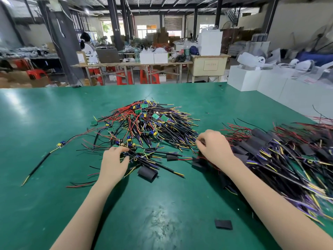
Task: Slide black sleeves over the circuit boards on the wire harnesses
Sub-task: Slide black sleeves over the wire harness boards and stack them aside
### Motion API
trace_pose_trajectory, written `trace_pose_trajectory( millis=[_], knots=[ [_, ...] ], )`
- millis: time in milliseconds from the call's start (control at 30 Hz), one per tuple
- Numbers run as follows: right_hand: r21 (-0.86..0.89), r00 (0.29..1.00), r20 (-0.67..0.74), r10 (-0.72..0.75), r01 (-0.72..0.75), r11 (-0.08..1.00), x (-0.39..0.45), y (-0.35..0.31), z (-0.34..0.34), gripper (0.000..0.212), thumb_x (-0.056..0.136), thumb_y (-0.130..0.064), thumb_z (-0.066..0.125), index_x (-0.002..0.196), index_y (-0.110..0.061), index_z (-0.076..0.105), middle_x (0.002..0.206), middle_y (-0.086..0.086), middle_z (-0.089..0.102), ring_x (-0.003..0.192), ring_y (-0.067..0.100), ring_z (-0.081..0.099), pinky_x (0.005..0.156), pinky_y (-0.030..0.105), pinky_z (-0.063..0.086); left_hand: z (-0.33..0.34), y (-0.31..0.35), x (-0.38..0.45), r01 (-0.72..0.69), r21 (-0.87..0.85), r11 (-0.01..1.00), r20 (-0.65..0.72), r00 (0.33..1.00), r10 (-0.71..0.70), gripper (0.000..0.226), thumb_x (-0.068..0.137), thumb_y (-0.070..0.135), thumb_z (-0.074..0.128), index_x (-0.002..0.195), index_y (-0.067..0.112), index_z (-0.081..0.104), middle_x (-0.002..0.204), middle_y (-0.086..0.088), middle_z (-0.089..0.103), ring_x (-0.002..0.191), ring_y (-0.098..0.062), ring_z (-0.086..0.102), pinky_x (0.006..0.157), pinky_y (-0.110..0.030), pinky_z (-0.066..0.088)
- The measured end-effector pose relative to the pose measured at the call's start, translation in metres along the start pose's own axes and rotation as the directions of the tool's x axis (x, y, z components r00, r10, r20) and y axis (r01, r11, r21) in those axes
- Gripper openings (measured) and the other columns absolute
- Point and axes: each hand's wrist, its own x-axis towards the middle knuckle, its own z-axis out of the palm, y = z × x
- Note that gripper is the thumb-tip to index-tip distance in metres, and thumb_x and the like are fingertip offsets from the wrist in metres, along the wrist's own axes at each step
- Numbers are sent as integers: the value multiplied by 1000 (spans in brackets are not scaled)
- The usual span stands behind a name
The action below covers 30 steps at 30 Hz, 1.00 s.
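Left hand [113, 164]: laid on the near edge of the harness pile [147, 127], fingers curled among its wires; an actual hold cannot be told.
Right hand [213, 147]: fingertips pinched on a dark wire end, between the pile and the sleeved heap [281, 159].
Loose sleeves: one [147, 173] lies just right of the left hand, another [223, 224] flat on the green table [36, 123] near the right forearm.

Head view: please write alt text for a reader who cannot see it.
Two bare hands reach into wire harnesses on a green table: the left hand on the centre pile of bare circuit boards, the right hand pinching wires beside a sleeved pile. Loose black sleeves lie nearby.
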Motion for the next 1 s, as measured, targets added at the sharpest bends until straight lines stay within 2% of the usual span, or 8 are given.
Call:
trace_pose_trajectory(
  millis=[200, 300, 400, 500, 600, 733, 867, 1000],
  knots=[
    [-67, 971, 69, 228, -224, 972, 49, 9, 19, 23, 92, -13, 51, 108, 1, 61, 116, 20, 59, 112, 35, 54, 87, 38, 47, 4, -3, 0, -40, 56, 998, -14, 999, 41, 33, 84, -6, 59, 115, 4, 66, 117, -19, 58, 115, -36, 44, 95, -34, 30],
    [-131, 940, 126, 317, -301, 944, 59, 15, 27, 28, 94, -23, 53, 110, -1, 59, 119, 19, 58, 115, 35, 51, 86, 38, 47, 4, -4, 0, -43, 57, 997, -40, 998, 45, 40, 83, -6, 60, 122, 4, 62, 118, -19, 57, 114, -36, 43, 96, -36, 31],
    [-171, 922, 139, 361, -336, 926, 60, 18, 34, 37, 89, -35, 61, 111, -4, 60, 118, 16, 60, 113, 35, 55, 85, 37, 49, 1, -6, 1, -7, 92, 996, -86, 996, 15, 44, 82, 1, 66, 126, 4, 60, 118, -19, 57, 114, -36, 43, 97, -39, 33],
    [-157, 922, 98, 375, -358, 921, 59, 15, 37, 32, 84, -29, 67, 104, -5, 62, 111, 14, 64, 105, 34, 61, 79, 35, 51, -1, -9, 1, 5, 114, 993, -102, 995, 7, 40, 84, 3, 65, 124, 5, 61, 119, -18, 58, 115, -35, 42, 96, -39, 34],
    [-65, 904, 101, 416, -411, 909, 58, 15, 36, 28, 80, -28, 69, 95, -5, 63, 103, 15, 65, 99, 34, 64, 76, 34, 51, -2, -8, 0, -41, 96, 995, -101, 994, 50, 38, 84, 2, 66, 122, 9, 63, 115, -15, 57, 113, -33, 42, 93, -37, 36],
    [155, 871, 80, 485, -492, 857, 62, 19, 30, 22, 78, -28, 68, 78, -7, 60, 88, 15, 63, 87, 33, 64, 73, 31, 49, -1, -6, -1, -134, 130, 982, -76, 987, 145, 28, 82, 5, 71, 109, 13, 70, 110, -12, 56, 110, -30, 43, 88, -35, 37],
    [328, 873, -5, 488, -459, 826, 63, 20, 27, 20, 74, -24, 67, 83, -8, 74, 87, 14, 70, 87, 33, 63, 76, 32, 51, -2, -8, -1, -131, 152, 980, -89, 985, 145, 13, 80, 8, 74, 91, 11, 69, 107, -8, 58, 109, -29, 44, 82, -35, 39],
    [474, 849, -127, 513, -402, 783, 62, 17, 21, 21, 72, -21, 70, 91, -15, 76, 92, 7, 73, 92, 27, 66, 81, 29, 49, -3, -10, 2, -196, 146, 970, -115, 970, 214, 11, 81, 1, 71, 90, 6, 66, 108, -11, 61, 109, -31, 47, 87, -34, 36]
  ],
)
